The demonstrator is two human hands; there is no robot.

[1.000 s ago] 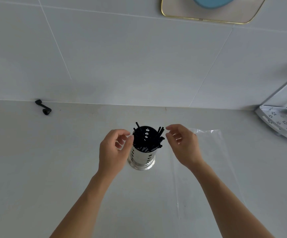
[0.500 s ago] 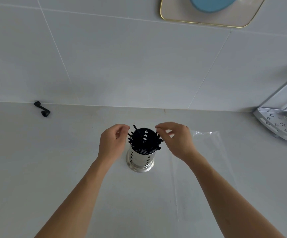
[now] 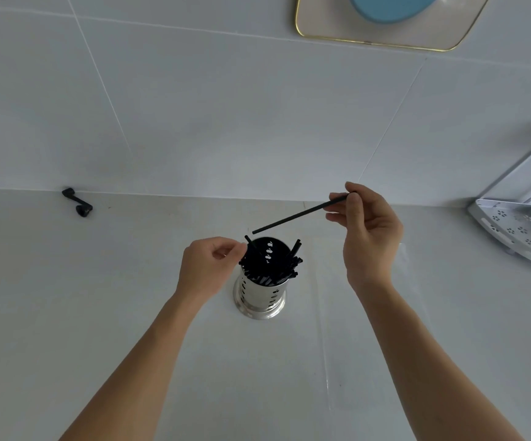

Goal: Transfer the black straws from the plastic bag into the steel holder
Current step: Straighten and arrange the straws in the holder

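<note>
My left hand [image 3: 208,268] crowds the left rim of the holder [image 3: 262,291], and straws [image 3: 270,265] fan out around its mouth — only the middle and far side stay open from above. My right hand [image 3: 367,232] holds one straw [image 3: 300,213] slanting over that opening, its low end just above the rim. The counter [image 3: 67,297] to the left lies bare up to a small black part [image 3: 78,203] by the wall; on the right lie the flat bag [image 3: 369,345] and a rack [image 3: 518,230].

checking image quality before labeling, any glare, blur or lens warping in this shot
Head view: soft even light, faint shadows; sharp, no motion blur on the lifted straw; dull sheen on the plastic bag; wide-angle bending of tile lines on the wall.
</note>
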